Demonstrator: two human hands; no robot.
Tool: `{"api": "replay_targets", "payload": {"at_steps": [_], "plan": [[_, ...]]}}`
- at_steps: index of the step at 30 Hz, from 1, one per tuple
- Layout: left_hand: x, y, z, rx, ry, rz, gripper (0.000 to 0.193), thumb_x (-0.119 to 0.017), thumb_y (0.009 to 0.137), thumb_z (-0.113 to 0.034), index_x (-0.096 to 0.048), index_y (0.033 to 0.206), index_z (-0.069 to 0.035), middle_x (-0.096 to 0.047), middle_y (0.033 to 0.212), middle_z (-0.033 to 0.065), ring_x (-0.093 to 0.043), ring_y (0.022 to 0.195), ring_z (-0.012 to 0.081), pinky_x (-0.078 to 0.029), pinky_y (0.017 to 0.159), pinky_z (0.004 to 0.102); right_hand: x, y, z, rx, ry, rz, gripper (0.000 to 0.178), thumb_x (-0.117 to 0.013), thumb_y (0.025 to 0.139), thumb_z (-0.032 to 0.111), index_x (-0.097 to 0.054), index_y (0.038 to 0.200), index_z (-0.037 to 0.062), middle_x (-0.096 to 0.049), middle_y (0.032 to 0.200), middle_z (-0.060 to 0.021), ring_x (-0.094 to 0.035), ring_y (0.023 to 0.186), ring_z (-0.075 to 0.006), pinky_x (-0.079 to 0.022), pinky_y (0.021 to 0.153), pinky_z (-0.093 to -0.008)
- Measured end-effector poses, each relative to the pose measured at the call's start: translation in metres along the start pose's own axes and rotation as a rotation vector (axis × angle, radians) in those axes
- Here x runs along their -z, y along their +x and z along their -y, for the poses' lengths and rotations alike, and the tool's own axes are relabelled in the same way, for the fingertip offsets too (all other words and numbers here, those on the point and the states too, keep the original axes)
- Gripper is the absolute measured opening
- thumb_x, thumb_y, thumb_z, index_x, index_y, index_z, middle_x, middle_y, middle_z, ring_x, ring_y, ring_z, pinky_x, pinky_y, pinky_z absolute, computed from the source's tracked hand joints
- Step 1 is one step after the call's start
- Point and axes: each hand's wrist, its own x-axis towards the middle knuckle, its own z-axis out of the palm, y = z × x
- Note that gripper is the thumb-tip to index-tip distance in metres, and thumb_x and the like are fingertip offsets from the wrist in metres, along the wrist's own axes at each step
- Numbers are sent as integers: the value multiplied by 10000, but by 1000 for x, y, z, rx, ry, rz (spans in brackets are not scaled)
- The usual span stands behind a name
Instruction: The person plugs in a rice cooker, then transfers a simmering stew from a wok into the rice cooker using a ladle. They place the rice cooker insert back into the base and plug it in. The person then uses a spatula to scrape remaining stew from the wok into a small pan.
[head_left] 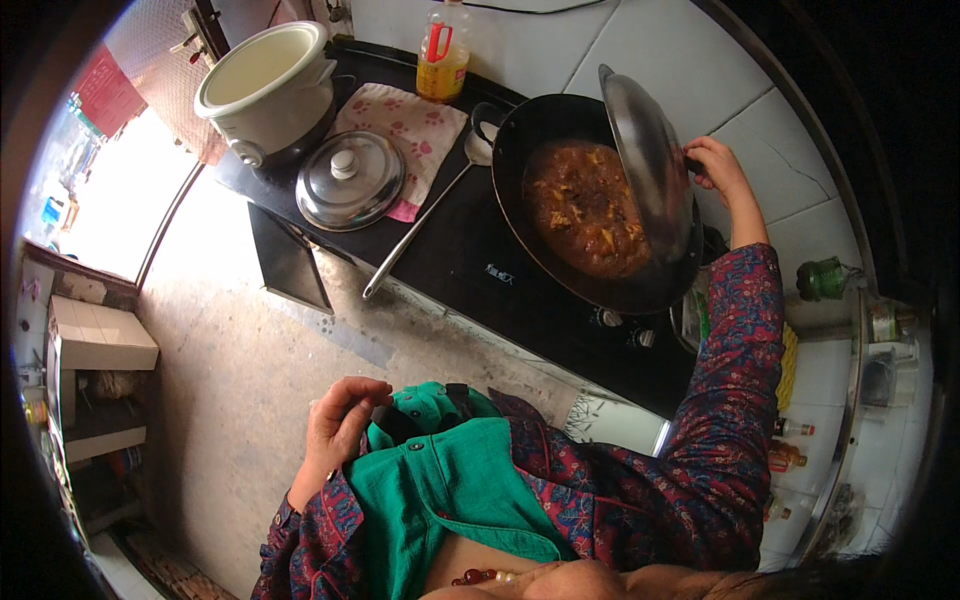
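Note:
My right hand [722,170] grips the knob of a dark, shiny wok lid [650,160]. That lid is tilted up on edge along the right side of a black wok [515,165]. Inside the wok lies a reddish-brown stew [580,210] with chunks in sauce. In front of my green top, my left hand [338,425] is raised with its fingers curled in, and I see nothing in it. A long-handled metal ladle [420,232] rests across the black stove [460,265], its bowl beside the wok's left handle.
A white slow-cooker pot [265,100] stands at the far left of the counter. Beside it are a steel lid [350,180], a paw-print cloth [415,125] and an oil bottle [443,55]. Stove knobs [625,325] line the front edge. Bottles [785,455] stand at right.

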Motion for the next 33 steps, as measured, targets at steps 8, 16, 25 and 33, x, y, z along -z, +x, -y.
{"api": "replay_targets", "payload": {"at_steps": [8,16,25,33], "plan": [[1,-1,0,1,5,-10,195,-462,918,32,-590,1065,31,-655,1037,119,-635,957,183,-489,868,304,-3,3,2,-8,-15,17,188,-557,843,206,-611,960,68,-572,795,-20,-488,489,-110,-344,414,-221],[4,-3,2,-10,-11,20,190,-461,936,13,-577,1085,25,-636,1063,113,-621,984,183,-474,890,304,-34,7,4,92,-263,-47,236,-653,767,238,-647,905,47,-606,675,-52,-550,485,-149,-434,450,-289],[1,-5,0,11,-22,-34,184,-483,924,-22,-597,1062,25,-651,993,100,-627,948,182,-475,874,313,-84,9,4,225,-586,-46,361,-671,679,279,-668,934,25,-671,922,-207,-644,892,-345,-507,800,-396],[6,-6,1,5,29,-7,208,-453,925,31,-573,1094,28,-632,1076,113,-609,1006,179,-471,893,300,-106,15,-4,301,-633,-27,337,-675,687,281,-662,909,27,-671,898,-199,-640,883,-336,-502,780,-402]]}}
